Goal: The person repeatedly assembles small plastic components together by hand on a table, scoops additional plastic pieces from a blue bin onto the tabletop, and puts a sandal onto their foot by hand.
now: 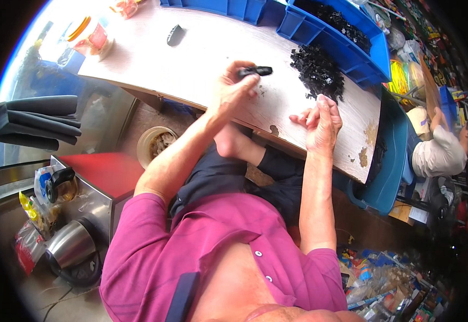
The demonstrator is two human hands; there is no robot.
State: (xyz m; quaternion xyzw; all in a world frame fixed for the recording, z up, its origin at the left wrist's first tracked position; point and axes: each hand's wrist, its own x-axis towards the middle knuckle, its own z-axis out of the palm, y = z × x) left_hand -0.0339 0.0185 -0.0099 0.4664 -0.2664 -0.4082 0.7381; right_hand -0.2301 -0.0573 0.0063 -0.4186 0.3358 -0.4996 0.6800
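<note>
Over the desk [191,67], black piece [265,71]: elongated and dark, lying crosswise in the left hand [229,90], its free end pointing right.
Left fingers: pinching the black piece between thumb and fingertips; the grip hides part of it from me.
Right hand [322,127]: at the near edge of the heap; thumb and index tip are drawn together, the other fingers curled leftward. I cannot tell whether a small part lies between them.
Heap [315,70]: many small black parts, loosely piled on the desk beyond the right hand and just beside the blue bin.
Blue bin [362,65]: set at the far right of the desk, holding more black parts.
Second blue bin [218,7]: at the far edge, cut off by my upper field of view.
Single dark part [174,36]: apart on the desk, beyond and left of the left hand.
Jar [97,42]: orange-lidded, near the left end.
Desk surface: pale, wood-grained, with brown patches toward the right end.
Teal tub [390,180]: close by the right end.
Cream pail [144,149]: on the floor, pale contents inside.
Red-topped cabinet [102,170]: at left, a steel kettle [73,245] near it.
Co-worker [435,155]: light top, far right.
</note>
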